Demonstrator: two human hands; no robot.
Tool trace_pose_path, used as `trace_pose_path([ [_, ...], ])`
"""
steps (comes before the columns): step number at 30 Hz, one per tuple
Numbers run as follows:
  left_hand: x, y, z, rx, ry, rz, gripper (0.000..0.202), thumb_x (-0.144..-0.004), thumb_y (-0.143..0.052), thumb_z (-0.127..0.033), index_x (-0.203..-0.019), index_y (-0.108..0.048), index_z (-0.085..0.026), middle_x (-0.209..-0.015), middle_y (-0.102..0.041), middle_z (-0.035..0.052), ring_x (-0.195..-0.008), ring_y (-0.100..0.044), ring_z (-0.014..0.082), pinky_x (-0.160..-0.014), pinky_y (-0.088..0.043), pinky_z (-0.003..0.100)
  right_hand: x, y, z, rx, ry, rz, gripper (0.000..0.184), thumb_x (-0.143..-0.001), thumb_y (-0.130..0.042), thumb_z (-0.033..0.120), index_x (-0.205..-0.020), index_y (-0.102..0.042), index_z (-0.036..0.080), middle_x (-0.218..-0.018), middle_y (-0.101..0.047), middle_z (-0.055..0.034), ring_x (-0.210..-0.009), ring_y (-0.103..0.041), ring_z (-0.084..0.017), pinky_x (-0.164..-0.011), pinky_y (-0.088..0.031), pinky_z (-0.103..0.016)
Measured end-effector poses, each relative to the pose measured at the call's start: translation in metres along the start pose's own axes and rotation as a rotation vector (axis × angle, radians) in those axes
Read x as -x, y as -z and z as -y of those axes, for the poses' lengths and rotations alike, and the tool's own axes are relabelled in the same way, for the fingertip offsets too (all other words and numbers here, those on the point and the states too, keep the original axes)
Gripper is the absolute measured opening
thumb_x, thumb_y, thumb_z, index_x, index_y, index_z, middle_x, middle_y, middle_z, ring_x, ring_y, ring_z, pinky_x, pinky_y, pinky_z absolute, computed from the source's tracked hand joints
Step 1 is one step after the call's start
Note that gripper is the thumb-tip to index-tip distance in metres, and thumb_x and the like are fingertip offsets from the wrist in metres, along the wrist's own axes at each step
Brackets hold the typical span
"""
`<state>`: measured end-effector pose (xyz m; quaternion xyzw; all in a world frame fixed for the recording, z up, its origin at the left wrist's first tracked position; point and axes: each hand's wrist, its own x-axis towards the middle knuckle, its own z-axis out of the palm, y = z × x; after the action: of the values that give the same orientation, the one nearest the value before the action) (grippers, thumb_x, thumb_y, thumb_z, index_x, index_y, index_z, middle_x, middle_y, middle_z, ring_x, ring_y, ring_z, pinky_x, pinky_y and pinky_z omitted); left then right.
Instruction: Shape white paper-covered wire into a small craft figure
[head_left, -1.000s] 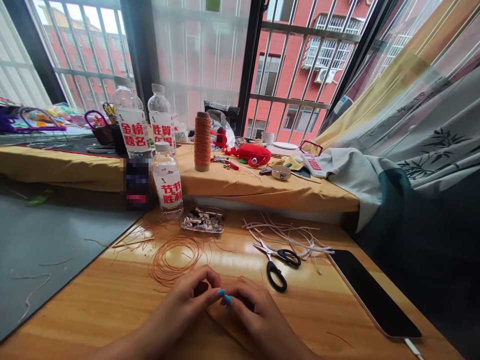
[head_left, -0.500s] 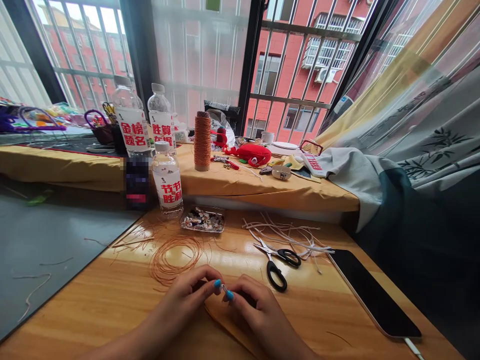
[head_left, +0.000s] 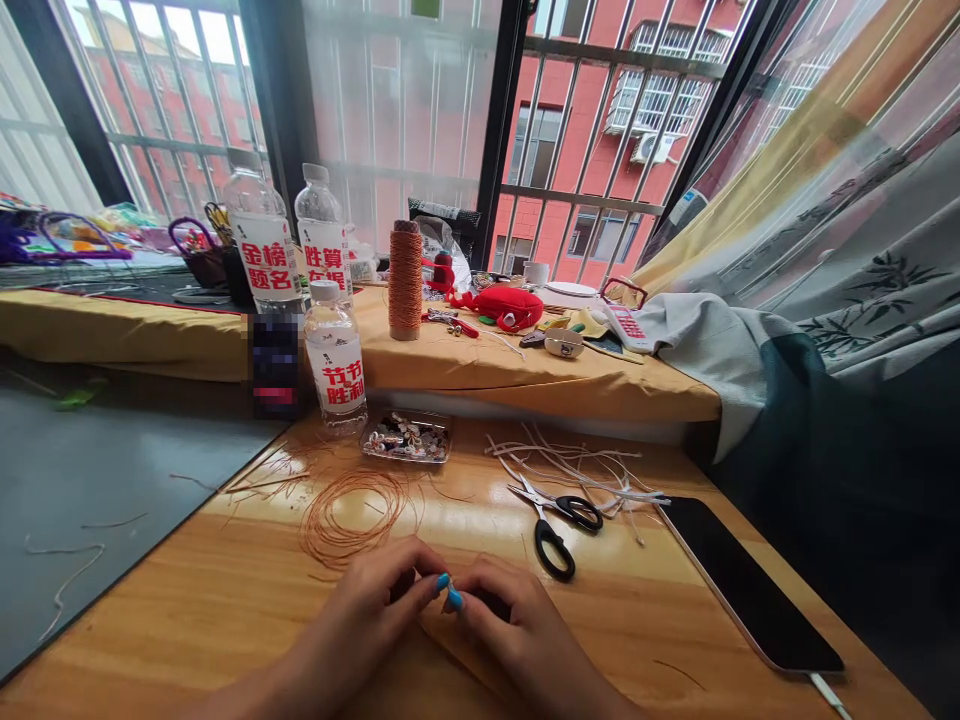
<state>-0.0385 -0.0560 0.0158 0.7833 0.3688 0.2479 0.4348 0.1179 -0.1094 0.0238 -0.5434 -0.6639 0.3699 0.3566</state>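
Observation:
My left hand and my right hand rest low on the wooden table, fingertips pinched together around something tiny that I cannot make out. Blue-painted nails meet where the two hands touch. A loose coil of orange cord lies just beyond my left hand. Black-handled scissors lie open-bladed just past my right hand.
A clear tray of small shells or beads and a water bottle stand behind the cord. White strings lie by the scissors, a dark phone at right. The yellow-covered ledge holds a cord spool, two bottles, red items.
The fingertips, slightly apart half a second ago with a small pale piece showing between them, have closed together again. Both hands stay in the same place.

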Motion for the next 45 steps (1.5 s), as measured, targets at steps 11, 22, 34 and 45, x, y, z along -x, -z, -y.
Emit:
trace_pose_path([
  [11, 0.0054, -0.0052, 0.0044, -0.096, -0.104, -0.062, 0.018, -0.076, -0.048, -0.031, -0.068, -0.057, -0.018, -0.062, -0.055, -0.0001, -0.054, -0.044, 0.0096, -0.053, -0.035, 0.019, 0.0013, -0.0013, 0.0004, 0.067, 0.001, -0.01, 0.016, -0.078, -0.047, 0.021, -0.077, -0.062, 0.016, -0.072, -0.058, -0.0016, -0.069, -0.05, -0.012, -0.064, -0.036, -0.022],
  [22, 0.0024, -0.0007, -0.0004, -0.033, -0.041, 0.022, 0.019, -0.076, -0.046, -0.031, -0.068, -0.055, -0.016, -0.066, -0.057, 0.0004, -0.059, -0.047, 0.011, -0.056, -0.035, 0.02, 0.0021, -0.0012, -0.0003, 0.013, 0.003, 0.017, 0.019, -0.078, -0.046, 0.025, -0.082, -0.063, 0.016, -0.078, -0.061, -0.0033, -0.073, -0.051, -0.013, -0.066, -0.037, -0.023],
  [34, 0.0035, 0.0009, -0.0023, -0.039, -0.05, 0.067, 0.022, -0.078, -0.042, -0.032, -0.071, -0.055, -0.016, -0.067, -0.055, 0.0013, -0.062, -0.048, 0.012, -0.057, -0.034, 0.021, 0.0025, -0.0012, -0.0003, 0.002, -0.028, -0.017, 0.018, -0.078, -0.047, 0.026, -0.074, -0.062, 0.016, -0.073, -0.059, -0.0015, -0.072, -0.051, -0.013, -0.066, -0.036, -0.023],
  [45, 0.0003, -0.0013, 0.0063, 0.221, 0.044, 0.122, 0.027, -0.073, -0.049, -0.04, -0.067, -0.051, -0.014, -0.062, -0.049, -0.0012, -0.06, -0.043, 0.0103, -0.054, -0.032, 0.02, 0.0025, -0.002, 0.0004, -0.021, 0.001, -0.001, 0.021, -0.081, -0.045, 0.026, -0.085, -0.064, 0.018, -0.083, -0.062, -0.0035, -0.079, -0.054, -0.015, -0.071, -0.038, -0.024],
])
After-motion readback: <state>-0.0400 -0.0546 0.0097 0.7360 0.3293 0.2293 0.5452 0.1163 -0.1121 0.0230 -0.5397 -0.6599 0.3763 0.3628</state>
